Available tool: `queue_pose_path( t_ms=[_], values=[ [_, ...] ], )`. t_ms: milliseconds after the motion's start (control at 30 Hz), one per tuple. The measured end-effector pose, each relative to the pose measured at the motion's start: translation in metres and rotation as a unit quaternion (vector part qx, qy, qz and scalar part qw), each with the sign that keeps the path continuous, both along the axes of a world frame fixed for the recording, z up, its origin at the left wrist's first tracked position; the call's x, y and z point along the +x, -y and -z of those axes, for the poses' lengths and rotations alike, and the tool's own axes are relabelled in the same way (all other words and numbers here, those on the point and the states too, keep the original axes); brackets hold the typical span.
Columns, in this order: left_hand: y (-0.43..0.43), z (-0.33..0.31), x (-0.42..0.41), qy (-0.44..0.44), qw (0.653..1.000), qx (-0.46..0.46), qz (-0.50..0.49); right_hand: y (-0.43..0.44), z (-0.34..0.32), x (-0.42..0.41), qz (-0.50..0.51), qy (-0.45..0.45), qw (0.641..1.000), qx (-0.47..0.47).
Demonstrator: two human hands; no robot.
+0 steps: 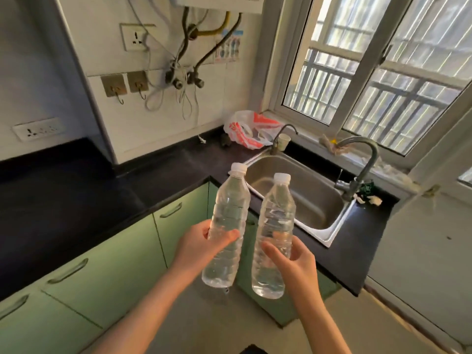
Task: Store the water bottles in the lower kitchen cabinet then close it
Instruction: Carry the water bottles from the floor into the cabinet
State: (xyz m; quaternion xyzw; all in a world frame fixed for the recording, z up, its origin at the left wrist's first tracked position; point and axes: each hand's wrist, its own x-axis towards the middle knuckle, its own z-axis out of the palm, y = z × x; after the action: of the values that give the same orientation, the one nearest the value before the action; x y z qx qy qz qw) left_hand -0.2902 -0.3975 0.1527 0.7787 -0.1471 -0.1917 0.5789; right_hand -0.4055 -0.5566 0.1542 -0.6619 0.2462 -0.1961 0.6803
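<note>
I hold two clear plastic water bottles with white caps upright in the air in front of the counter corner. My left hand [198,245] grips the left bottle [229,208] around its lower half. My right hand [293,264] grips the right bottle [277,215] the same way. The bottles stand side by side, a small gap between them. Below and to the left run the green lower cabinet doors [109,272] with long handles, all shut. Another green door [255,223] shows behind the bottles under the sink.
A black L-shaped countertop [76,200] wraps the corner. A steel sink [306,200] with a tall faucet [362,159] sits on the right under the window. A plastic bag [250,131] and paper cup [283,141] lie at the back. Grey floor lies below.
</note>
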Motion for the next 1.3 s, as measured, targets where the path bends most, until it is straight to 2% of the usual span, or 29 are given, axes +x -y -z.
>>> queue_pose_path(
  t_ms=[200, 367, 500, 767, 933, 1067, 1300],
  values=[
    [-0.001, 0.02, -0.013, -0.03, 0.993, 0.002, -0.117, 0.017, 0.016, 0.034, -0.117, -0.049, 0.992, -0.007],
    [-0.008, 0.034, -0.069, -0.086, 0.948, -0.031, -0.304, 0.026, 0.026, 0.054, -0.304, -0.067, 0.95, -0.026],
    [-0.015, 0.037, -0.133, -0.095, 0.881, -0.051, -0.462, 0.011, 0.03, 0.054, -0.44, -0.068, 0.894, -0.05],
    [-0.044, 0.029, -0.279, -0.066, 0.703, -0.047, -0.707, -0.068, 0.019, -0.009, -0.646, -0.049, 0.759, -0.063],
    [-0.07, 0.035, -0.365, -0.052, 0.614, -0.054, -0.786, -0.136, 0.02, -0.071, -0.734, -0.048, 0.674, -0.065],
    [-0.107, 0.044, -0.437, -0.06, 0.56, -0.056, -0.825, -0.208, 0.028, -0.136, -0.792, -0.06, 0.605, -0.054],
    [-0.206, 0.044, -0.569, -0.069, 0.462, -0.042, -0.883, -0.351, 0.042, -0.264, -0.846, -0.063, 0.527, -0.053]
  ],
)
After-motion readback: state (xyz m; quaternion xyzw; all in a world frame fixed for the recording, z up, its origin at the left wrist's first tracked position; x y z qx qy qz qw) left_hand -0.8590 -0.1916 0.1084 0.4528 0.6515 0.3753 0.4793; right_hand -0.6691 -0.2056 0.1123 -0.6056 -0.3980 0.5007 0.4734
